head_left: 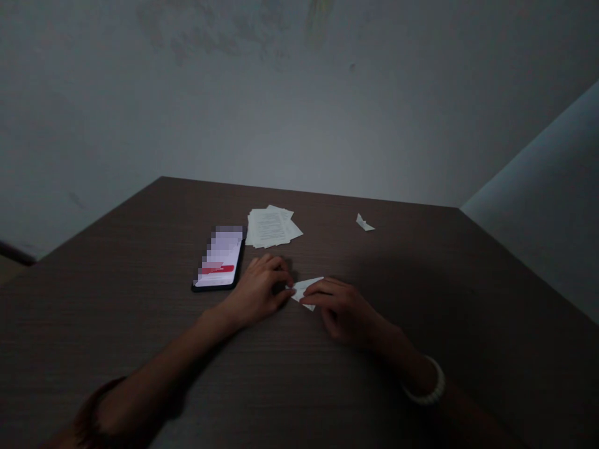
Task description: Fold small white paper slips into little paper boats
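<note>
Left hand [262,287]: the thumb and forefinger come nearly together at the left tip of the folded paper [302,287], pinching it; the other fingers are bent, held close to one another. Right hand [350,308]: the forefinger and the finger beside it reach leftward, a little apart, and lie across the top of the paper; the thumb is tucked below them, and whether it grips the paper from beneath cannot be told. The folded paper, white and roughly triangular in its visible part, lies between the two hands, low over the table [281,386]. Its narrow tip points left; its long axis runs roughly crosswise, the upper edge rising slightly to the right, where the right hand covers part of it. A pale bracelet [437,383] circles the right wrist. Just left of the left hand lies a phone [222,255], screen lit. Beyond that hand, a loose stack of papers [269,227] carries print; farther right lies a small folded scrap [364,223]. A wall [299,125] stands behind.
</note>
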The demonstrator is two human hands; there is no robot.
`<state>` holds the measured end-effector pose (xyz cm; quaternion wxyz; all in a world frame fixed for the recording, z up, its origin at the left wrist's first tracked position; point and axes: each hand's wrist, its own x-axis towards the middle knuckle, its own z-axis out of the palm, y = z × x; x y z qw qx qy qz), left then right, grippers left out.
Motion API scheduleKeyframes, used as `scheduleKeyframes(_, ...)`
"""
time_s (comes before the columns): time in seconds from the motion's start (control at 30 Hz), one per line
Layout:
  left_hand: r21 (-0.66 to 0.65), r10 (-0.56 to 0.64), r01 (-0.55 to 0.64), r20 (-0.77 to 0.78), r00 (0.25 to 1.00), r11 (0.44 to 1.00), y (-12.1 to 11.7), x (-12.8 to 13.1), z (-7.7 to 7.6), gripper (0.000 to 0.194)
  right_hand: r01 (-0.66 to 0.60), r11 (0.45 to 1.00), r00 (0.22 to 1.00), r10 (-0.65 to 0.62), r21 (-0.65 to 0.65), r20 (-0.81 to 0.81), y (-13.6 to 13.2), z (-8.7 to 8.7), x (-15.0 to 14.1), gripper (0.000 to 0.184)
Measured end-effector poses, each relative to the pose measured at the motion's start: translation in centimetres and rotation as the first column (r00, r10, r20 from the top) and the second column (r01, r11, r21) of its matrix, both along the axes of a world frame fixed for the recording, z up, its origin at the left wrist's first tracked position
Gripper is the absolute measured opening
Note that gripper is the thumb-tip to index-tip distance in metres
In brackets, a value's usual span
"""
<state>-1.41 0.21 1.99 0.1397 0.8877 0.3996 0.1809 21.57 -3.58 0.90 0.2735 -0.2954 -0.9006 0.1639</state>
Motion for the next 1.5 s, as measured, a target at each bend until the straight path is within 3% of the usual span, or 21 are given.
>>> scheduleKeyframes(0.13,0.023,-0.022,0.022,0.006,1.0,0.999,0.1,0.0,0.1,0.009,0.142,0.989,0.987,-0.139,0.035,-0.075,0.5,0.0,0.7,0.041)
scheduleKeyframes(0.3,0.071,-0.033,0.033,-0.005,0.999,0.997,0.2,-0.2,-0.1,0.011,0.251,0.968,0.968,-0.251,-0.008,-0.019,1.4,-0.2,1.7,0.038)
scheduleKeyframes(0.5,0.044,-0.143,0.141,0.04,0.989,0.989,-0.2,0.3,-0.2,0.021,0.237,0.971,0.97,-0.235,-0.032,0.059,1.6,-0.4,1.3,0.03)
scheduleKeyframes(0.7,0.054,-0.247,0.252,-0.094,0.965,0.966,-1.2,0.9,0.4,0.022,0.281,0.957,0.959,-0.283,-0.065,-0.01,1.8,-0.6,1.0,0.021)
scheduleKeyframes(0.9,0.133,-0.244,0.274,-0.203,0.948,0.952,-1.5,0.9,0.5,0.038,0.344,0.921,0.927,-0.364,-0.184,-0.092,1.7,-0.7,0.6,0.017)
scheduleKeyframes(1.17,0.223,-0.234,0.303,-0.289,0.928,0.926,-1.9,1.2,0.6,0.026,0.345,0.913,0.916,-0.378,-0.219,-0.132,1.8,-0.7,0.6,0.012)
scheduleKeyframes(1.33,0.231,-0.211,0.29,-0.314,0.926,0.929,-2.0,1.2,0.6,0.034,0.341,0.873,0.888,-0.421,-0.349,-0.184,1.6,-0.4,0.2,0.009)
scheduleKeyframes(1.5,0.31,-0.191,0.295,-0.327,0.926,0.904,-2.0,1.3,0.3,0.023,0.318,0.851,0.876,-0.432,-0.418,-0.213,1.5,0.0,0.0,0.009)
